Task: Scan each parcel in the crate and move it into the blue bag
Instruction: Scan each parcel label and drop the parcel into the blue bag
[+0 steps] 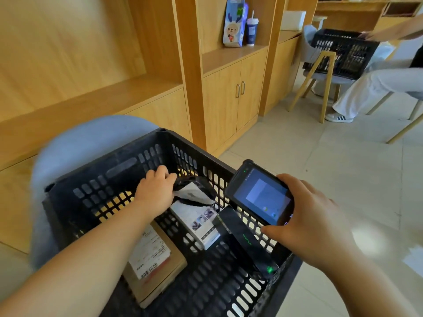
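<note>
So the black crate [109, 177] sat on the seat of a grey chair [80, 145], and it held four parcels that I could count. Nearest the left side lay a cardboard box [158, 268], flat on the crate floor with its shipping label and barcode facing up. Just beside it in the middle was a white box [196, 225] with little product photos printed on it. A slim black box [246, 243] with green lettering ran along the right wall, touching the white box at its far end. At the far end of the crate, a black mailer bag [196, 195] with a pale label lay on top of the white box.

The left hand [155, 191] was down inside the crate with its fingers curled round the mailer bag's far edge, so it had a proper grip. The right hand [313, 223] held the scanner [261, 195] above the crate's right rim, fingers wrapped round its far side, thumb at the near edge, screen lit and facing up.

Background stuff: a second crate [343, 51] stood on another chair [307, 40], with another person [377, 85] sitting next to it and reaching a hand onto its rim; what was in it I couldn't tell. On the wooden shelf [229, 58] stood a cartoon paper bag [234, 24] and a cup [251, 30] with a straw, side by side.
</note>
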Demonstrator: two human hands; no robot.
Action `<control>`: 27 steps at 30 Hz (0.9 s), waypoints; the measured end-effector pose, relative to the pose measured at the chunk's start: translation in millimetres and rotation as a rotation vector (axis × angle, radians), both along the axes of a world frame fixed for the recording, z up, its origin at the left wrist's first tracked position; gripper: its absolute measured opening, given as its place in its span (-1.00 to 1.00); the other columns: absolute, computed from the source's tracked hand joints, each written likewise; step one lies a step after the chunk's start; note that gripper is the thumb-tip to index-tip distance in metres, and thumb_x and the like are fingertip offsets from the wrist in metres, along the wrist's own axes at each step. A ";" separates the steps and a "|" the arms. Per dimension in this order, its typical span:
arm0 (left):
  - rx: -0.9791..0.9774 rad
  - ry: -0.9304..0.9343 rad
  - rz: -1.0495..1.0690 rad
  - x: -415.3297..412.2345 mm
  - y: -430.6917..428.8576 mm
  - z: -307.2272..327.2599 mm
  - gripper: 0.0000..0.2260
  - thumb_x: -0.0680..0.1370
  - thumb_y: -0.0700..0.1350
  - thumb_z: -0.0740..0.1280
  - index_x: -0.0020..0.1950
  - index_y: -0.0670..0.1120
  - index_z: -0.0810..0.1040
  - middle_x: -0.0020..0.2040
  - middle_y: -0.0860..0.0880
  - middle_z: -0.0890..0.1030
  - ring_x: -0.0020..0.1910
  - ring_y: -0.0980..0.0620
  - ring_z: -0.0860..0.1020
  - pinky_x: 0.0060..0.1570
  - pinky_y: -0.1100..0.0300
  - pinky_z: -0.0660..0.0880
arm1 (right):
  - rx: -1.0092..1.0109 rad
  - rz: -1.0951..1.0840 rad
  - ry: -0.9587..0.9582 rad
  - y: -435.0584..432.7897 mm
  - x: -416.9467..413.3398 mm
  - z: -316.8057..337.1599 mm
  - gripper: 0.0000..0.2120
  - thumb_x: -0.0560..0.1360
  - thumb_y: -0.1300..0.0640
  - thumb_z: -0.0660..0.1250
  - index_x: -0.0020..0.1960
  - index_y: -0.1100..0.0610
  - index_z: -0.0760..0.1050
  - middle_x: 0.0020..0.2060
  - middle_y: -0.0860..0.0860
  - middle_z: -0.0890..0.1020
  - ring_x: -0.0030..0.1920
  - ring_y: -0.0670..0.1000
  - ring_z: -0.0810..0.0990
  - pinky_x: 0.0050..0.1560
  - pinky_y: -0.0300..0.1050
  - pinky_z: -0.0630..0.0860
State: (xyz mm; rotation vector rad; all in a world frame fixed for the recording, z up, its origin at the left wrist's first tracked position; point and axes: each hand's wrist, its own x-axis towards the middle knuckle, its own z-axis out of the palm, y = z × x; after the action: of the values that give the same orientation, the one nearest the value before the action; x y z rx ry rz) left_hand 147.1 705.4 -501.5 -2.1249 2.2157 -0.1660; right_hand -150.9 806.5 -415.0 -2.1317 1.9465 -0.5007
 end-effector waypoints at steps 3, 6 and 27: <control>-0.066 0.194 0.153 13.9 18.3 23.2 -0.53 0.54 0.10 0.30 0.41 -0.02 0.35 0.34 -0.09 0.33 0.29 -0.17 0.30 0.18 -0.04 0.39 | -0.015 0.000 -0.033 15.1 1.8 7.2 -0.15 0.13 -0.20 0.47 0.34 -0.12 0.20 0.00 -0.15 0.47 -0.12 -0.01 0.46 -0.10 -0.05 0.45; -0.147 0.507 0.257 18.7 40.6 44.9 -0.59 0.53 0.09 0.32 0.31 -0.06 0.43 0.22 -0.10 0.53 0.12 -0.11 0.48 -0.03 -0.01 0.50 | -0.034 0.007 -0.050 32.6 3.2 14.2 -0.17 0.12 -0.21 0.46 0.31 -0.15 0.20 -0.02 -0.18 0.45 -0.14 -0.03 0.46 -0.14 -0.08 0.43; -0.493 1.028 0.238 -5.5 181.3 103.3 -0.69 0.41 0.06 0.49 0.06 0.11 0.45 -0.15 0.25 0.56 -0.16 0.33 0.50 -0.31 0.37 0.35 | -0.056 0.089 0.005 121.3 12.4 59.6 -0.14 0.13 -0.19 0.45 0.35 -0.11 0.20 0.06 -0.14 0.48 -0.09 -0.04 0.44 -0.11 -0.07 0.46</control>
State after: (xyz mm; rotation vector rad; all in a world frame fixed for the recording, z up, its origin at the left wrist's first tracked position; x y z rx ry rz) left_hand 141.6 886.7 -398.2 -3.2528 2.4819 0.5943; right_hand -138.5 927.8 -355.4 -2.2446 1.8514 -0.5401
